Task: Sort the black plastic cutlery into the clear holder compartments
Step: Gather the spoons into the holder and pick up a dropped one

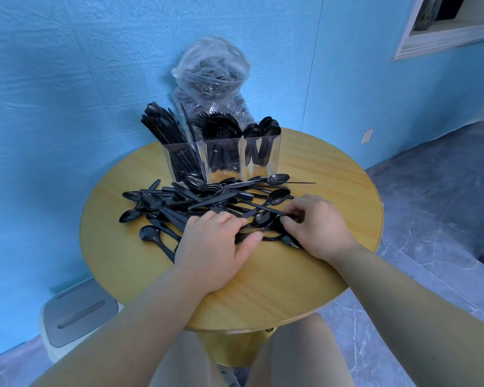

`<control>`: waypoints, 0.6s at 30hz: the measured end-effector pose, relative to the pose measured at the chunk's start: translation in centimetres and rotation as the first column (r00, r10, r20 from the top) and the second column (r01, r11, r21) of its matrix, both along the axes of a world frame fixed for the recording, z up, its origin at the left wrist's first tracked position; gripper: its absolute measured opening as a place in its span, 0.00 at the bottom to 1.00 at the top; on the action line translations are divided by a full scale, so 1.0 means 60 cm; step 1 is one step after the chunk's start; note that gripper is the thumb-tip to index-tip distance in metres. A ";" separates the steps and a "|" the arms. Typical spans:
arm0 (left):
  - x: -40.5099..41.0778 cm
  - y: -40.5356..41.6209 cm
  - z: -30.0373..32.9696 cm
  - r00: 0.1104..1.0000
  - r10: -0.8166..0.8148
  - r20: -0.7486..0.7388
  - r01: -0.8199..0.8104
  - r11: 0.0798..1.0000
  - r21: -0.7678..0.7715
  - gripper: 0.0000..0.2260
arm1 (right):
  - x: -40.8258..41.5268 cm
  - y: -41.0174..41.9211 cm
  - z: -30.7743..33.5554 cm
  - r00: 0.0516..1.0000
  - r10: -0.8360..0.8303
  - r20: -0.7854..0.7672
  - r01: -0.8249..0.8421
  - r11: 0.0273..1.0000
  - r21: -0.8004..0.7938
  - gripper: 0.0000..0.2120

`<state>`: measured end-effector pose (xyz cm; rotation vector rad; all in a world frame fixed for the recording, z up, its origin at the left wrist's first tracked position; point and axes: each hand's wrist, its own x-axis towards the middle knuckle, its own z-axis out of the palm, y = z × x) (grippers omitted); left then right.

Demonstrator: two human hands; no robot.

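Round wooden counter (305, 289) against a blue wall. Clear holder (221, 160) stands at the far side with three compartments: knives on the left, forks in the middle, spoons on the right, all already well stocked. Behind it, a clear plastic bag (210, 71) with more cutlery inside.

Loose pile of black cutlery (196, 199) lies on the counter just in front of the holder, mostly spoons with some knives, handles crossing in every direction.

Both hands work the near edge of the pile. Left hand (215, 247) lies palm down, fingers only lightly bent, pressing on or gathering pieces beneath it; whether it actually grips one cannot be told. Right hand (316, 227) has its fingers curled and appears to pinch the handle of a piece, probably a spoon, at the pile's right edge.

Risks, as judgement: the handles interlock, so lifting one piece may drag neighbours along and flick them off the counter's rim. A mixed handful could put a knife among the spoons. The holder is full and top-heavy; a careless insertion might tip it.
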<state>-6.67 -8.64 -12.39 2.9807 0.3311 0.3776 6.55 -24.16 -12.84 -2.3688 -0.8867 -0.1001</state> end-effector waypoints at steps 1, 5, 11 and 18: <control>0.001 0.001 -0.001 1.000 0.000 -0.014 0.000 1.000 0.011 0.30 | -0.001 -0.001 0.001 1.000 0.005 -0.005 -0.005 1.000 0.018 0.02; 0.002 0.004 -0.005 0.999 -0.013 0.029 0.013 1.000 -0.004 0.16 | -0.004 -0.002 0.004 0.997 0.000 -0.083 0.005 0.998 0.070 0.05; 0.001 0.004 -0.010 0.993 -0.013 0.120 0.018 0.999 -0.040 0.12 | -0.013 -0.020 0.012 0.997 -0.014 -0.079 0.033 0.970 0.242 0.09; 0.002 0.004 -0.010 0.991 -0.033 0.132 0.034 0.999 -0.007 0.12 | -0.015 -0.057 0.028 0.957 0.196 -0.212 -0.203 0.979 -0.012 0.14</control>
